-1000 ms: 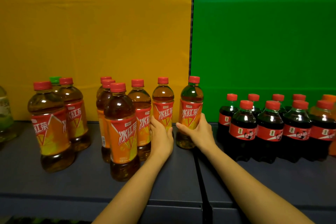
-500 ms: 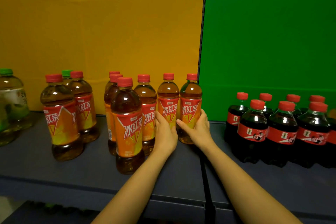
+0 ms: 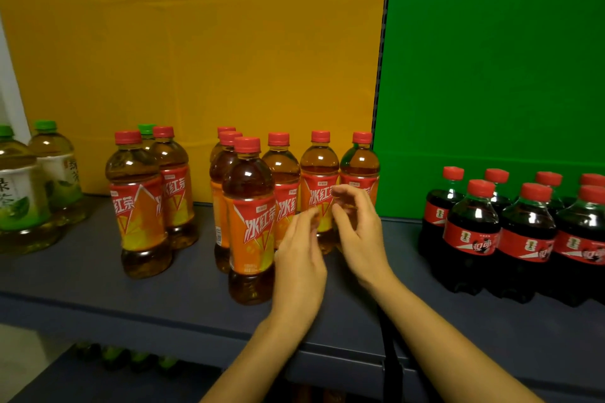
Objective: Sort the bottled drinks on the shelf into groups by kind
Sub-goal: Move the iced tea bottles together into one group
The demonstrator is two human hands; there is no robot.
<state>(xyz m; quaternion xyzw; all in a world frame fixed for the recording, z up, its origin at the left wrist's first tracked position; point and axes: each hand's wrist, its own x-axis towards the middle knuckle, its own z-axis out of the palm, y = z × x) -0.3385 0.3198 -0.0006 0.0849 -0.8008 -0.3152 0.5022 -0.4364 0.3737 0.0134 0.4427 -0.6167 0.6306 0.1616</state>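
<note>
Several red-capped iced tea bottles [image 3: 250,206] with orange labels stand in a cluster on the grey shelf [image 3: 183,301]. Two more iced tea bottles [image 3: 139,203] stand apart to the left, with a green-capped bottle [image 3: 146,129] partly hidden behind them. Green tea bottles [image 3: 55,173] sit at the far left. Dark cola bottles [image 3: 473,235] with red labels are grouped at the right. My left hand [image 3: 299,258] and my right hand [image 3: 358,229] hover just in front of the two rightmost iced tea bottles [image 3: 360,167], fingers apart, holding nothing.
A yellow panel [image 3: 196,42] backs the left part of the shelf and a green panel [image 3: 491,59] backs the right, split by a dark upright. More bottles show dimly on a lower level [image 3: 124,360]. Bare shelf lies between the iced tea and the cola.
Both hands have let go of the two rightmost iced tea bottles and pulled back slightly. The right-hand bottle now stands close beside its neighbour. The view has shifted left.
</note>
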